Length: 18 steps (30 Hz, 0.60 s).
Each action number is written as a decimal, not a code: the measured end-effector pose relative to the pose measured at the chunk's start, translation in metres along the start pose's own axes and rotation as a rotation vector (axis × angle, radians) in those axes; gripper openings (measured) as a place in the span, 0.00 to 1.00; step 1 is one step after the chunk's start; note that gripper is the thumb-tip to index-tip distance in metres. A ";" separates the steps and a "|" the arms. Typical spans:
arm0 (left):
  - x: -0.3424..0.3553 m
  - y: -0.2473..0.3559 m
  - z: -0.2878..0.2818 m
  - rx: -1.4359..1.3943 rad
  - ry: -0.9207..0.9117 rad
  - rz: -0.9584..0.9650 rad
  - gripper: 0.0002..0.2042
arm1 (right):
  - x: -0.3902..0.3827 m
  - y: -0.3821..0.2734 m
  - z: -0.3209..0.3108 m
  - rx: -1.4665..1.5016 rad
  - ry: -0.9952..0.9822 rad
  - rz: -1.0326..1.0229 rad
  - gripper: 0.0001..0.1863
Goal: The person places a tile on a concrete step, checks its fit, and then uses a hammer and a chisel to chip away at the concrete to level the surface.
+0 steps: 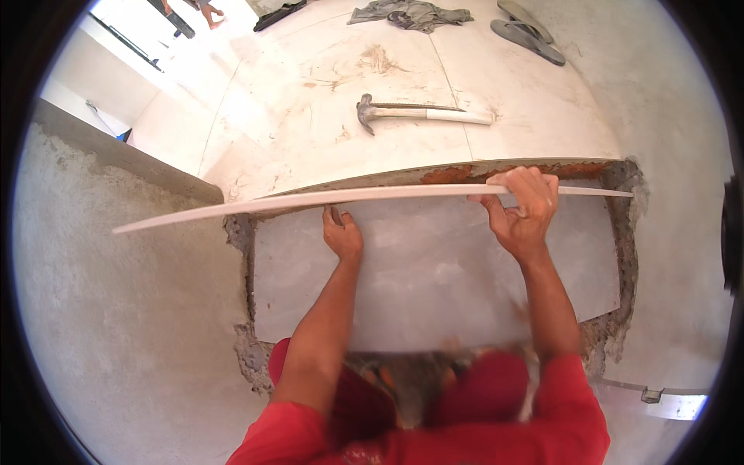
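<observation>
A crumpled grey cloth (415, 15) lies on the pale floor (279, 116), left of two grey flip-flops (533, 45).

Ahead of you spreads a pale tiled floor (302, 143), glossy on your left and crossed by thin dark seams. Brown dirt smears (377, 60) mark its middle. Nearest you lies a claw hammer (415, 114), its head to your left, its light handle pointing right across a seam; a thin dark strip runs along the handle. Farther off you have a crumpled grey cloth (411, 14) and, to its right, a pair of dark flip-flops (527, 40), overlapping. Left of the cloth rests a black item (279, 14), too indistinct to identify.
</observation>
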State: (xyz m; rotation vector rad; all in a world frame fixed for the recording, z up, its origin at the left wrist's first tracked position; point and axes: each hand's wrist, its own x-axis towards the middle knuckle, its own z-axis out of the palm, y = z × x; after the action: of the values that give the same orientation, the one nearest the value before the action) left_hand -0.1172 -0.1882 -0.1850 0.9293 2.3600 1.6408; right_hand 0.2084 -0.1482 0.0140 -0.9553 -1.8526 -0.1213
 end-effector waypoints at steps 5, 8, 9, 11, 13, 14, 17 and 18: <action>-0.049 0.065 0.016 0.015 -0.019 -0.224 0.18 | 0.019 -0.002 -0.027 0.017 0.049 0.057 0.15; -0.085 0.137 0.011 -0.372 -0.380 -0.206 0.16 | 0.030 0.000 -0.040 0.039 0.109 0.094 0.16; -0.091 0.151 0.013 -0.456 -0.453 -0.065 0.16 | 0.036 -0.005 -0.040 0.061 0.132 0.094 0.17; -0.107 0.191 0.032 -0.675 -0.574 0.124 0.21 | 0.050 -0.009 -0.046 0.079 0.172 0.088 0.18; -0.116 0.241 0.048 -0.892 -0.600 0.256 0.27 | 0.061 -0.013 -0.047 0.232 0.218 0.152 0.17; -0.121 0.267 0.058 -1.001 -0.597 0.338 0.29 | 0.069 -0.014 -0.053 0.291 0.241 0.178 0.17; -0.124 0.318 0.074 -1.213 -0.585 0.306 0.29 | 0.093 -0.026 -0.065 0.414 0.343 0.199 0.15; -0.118 0.322 0.076 -1.196 -0.629 0.303 0.28 | 0.101 -0.031 -0.071 0.394 0.327 0.234 0.15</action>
State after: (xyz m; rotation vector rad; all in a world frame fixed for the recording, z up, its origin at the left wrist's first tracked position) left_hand 0.1437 -0.1188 0.0404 1.2057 0.6186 1.9703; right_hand 0.2214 -0.1470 0.1408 -0.8109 -1.3857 0.2129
